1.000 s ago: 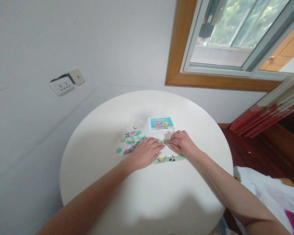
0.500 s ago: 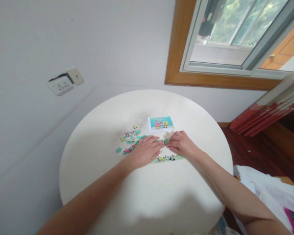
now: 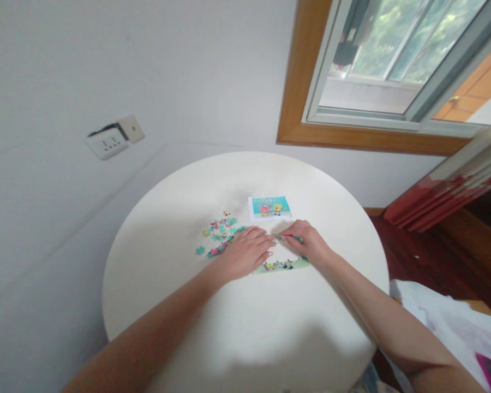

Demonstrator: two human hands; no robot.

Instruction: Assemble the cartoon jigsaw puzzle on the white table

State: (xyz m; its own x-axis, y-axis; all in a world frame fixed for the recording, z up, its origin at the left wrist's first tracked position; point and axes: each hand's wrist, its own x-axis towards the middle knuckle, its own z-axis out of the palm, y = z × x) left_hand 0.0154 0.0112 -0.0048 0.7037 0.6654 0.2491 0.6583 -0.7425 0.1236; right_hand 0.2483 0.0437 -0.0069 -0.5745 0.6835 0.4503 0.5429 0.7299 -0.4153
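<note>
A partly joined jigsaw puzzle [image 3: 279, 266] lies on the white round table, its green bottom strip with small figures showing between my forearms. My left hand [image 3: 249, 251] rests flat over its left side, fingers stretched toward the right. Opposite it, my right hand [image 3: 305, 238] pinches a small puzzle piece [image 3: 279, 236] at the upper edge, close to the left fingertips. The piece is largely covered by the fingers. Just left of my left hand is a heap of loose puzzle pieces [image 3: 221, 234] in teal, pink and yellow. Behind both hands lies a picture card [image 3: 270, 207] with cartoon figures.
The round table [image 3: 245, 338] stands against a white wall with a power socket [image 3: 108, 143]. A wood-framed window [image 3: 364, 137] is at the back right, beside a red and white curtain [image 3: 425, 194]. White cloth or bags [image 3: 437, 316] lie right of the table.
My right fingers have shifted slightly at the puzzle's upper edge. The left hand stays in place on the puzzle. The whole view has moved a little.
</note>
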